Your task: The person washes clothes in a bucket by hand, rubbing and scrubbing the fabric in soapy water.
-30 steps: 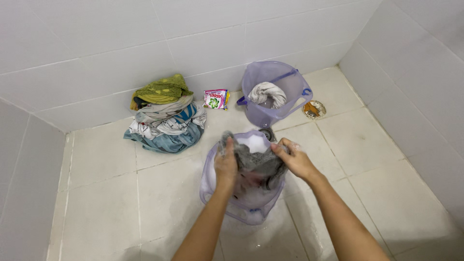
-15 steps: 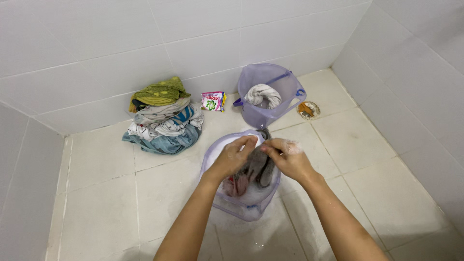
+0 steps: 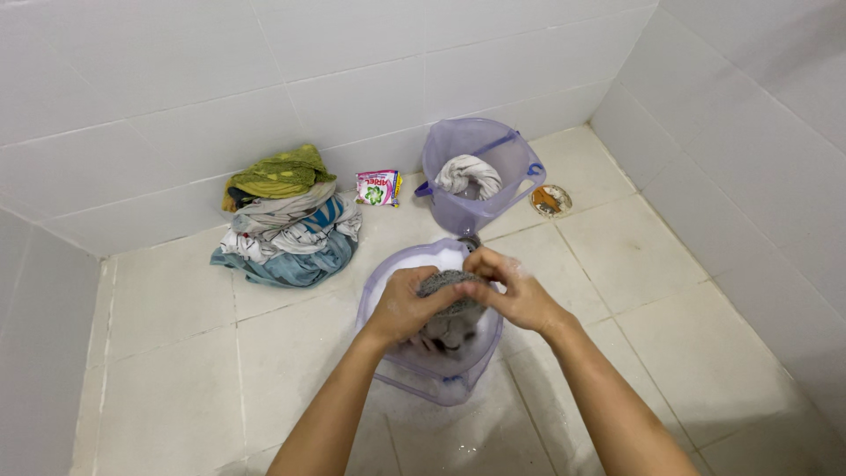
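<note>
Single view, head-worn camera. Position: above and just behind the near translucent lilac plastic bucket [image 3: 388, 304], looking steeply down and forward toward the white tiled wall corner. Range: close; the near bucket sits at frame centre, both forearms entering from the lower edge. Beyond that bucket: second lilac plastic bucket [image 3: 520, 172] against the wall. Beyond-left: heap of folded mixed-colour laundry [image 3: 284, 220]. Beyond-right: round metal floor drain [image 3: 550, 200]. No second view, hence no shared area.
</note>
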